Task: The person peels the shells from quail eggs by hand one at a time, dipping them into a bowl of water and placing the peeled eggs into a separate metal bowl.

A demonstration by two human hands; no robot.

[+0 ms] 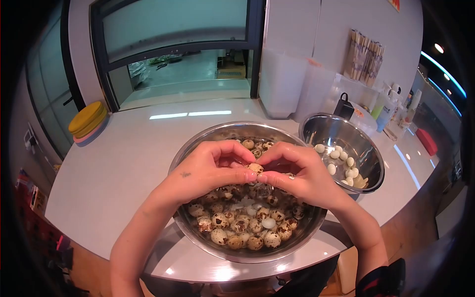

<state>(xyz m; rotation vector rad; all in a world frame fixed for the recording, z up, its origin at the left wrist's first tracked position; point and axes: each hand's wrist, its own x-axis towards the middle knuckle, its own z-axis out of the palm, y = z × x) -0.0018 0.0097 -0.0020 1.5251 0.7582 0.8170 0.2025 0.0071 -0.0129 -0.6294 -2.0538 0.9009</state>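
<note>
A speckled quail egg is pinched between the fingertips of my left hand and my right hand. Both hands are over a large steel bowl of water. Many speckled quail eggs lie in that bowl, with white shell bits floating among them. Right behind it, a smaller steel bowl holds several peeled white eggs. My hands and forearms hide part of the large bowl's middle.
Yellow, pink and blue round pads are stacked on the white counter at left. Pump bottles, a black box and a red case stand back right. A white bin is beside the serving window.
</note>
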